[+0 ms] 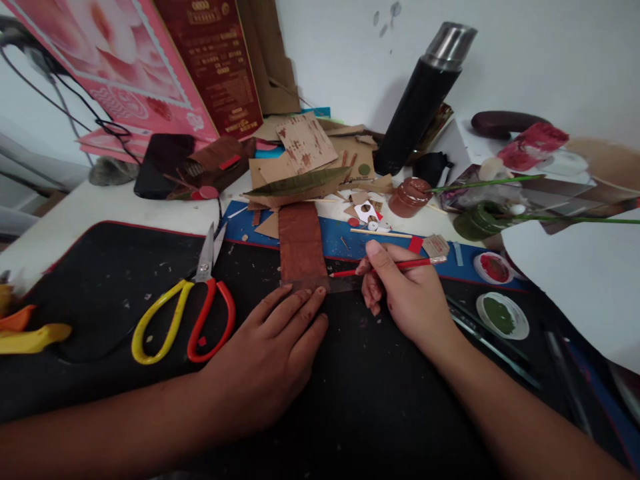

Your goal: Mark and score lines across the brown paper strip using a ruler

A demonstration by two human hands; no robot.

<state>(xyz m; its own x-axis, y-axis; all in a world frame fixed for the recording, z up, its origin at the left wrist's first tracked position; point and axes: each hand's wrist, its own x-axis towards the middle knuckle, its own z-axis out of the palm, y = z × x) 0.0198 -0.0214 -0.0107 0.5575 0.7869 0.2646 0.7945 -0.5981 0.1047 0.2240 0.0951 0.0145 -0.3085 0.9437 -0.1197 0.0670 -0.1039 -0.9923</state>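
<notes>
My left hand [285, 340] lies flat, its fingertips pressing a clear flat strip [343, 286], which may be a ruler, across the near end of a brown painted piece [301, 243]. Between the thumb and fingers of my right hand [407, 287] is a red pencil [415, 263], tilted low. The pencil's tip is at the right edge of the brown piece, close above the strip. Some of the strip is hidden under my left fingers. Scissors [204, 270] with one yellow and one red handle lie partly spread, left of my left hand.
Cardboard scraps [307, 143] and a green-painted leaf-shaped piece [300, 187] are heaped at the back. A black flask [420, 100] stands behind. To the right are a brown paint jar [410, 197], a green paint jar [477, 222] and a lid of green paint [501, 316].
</notes>
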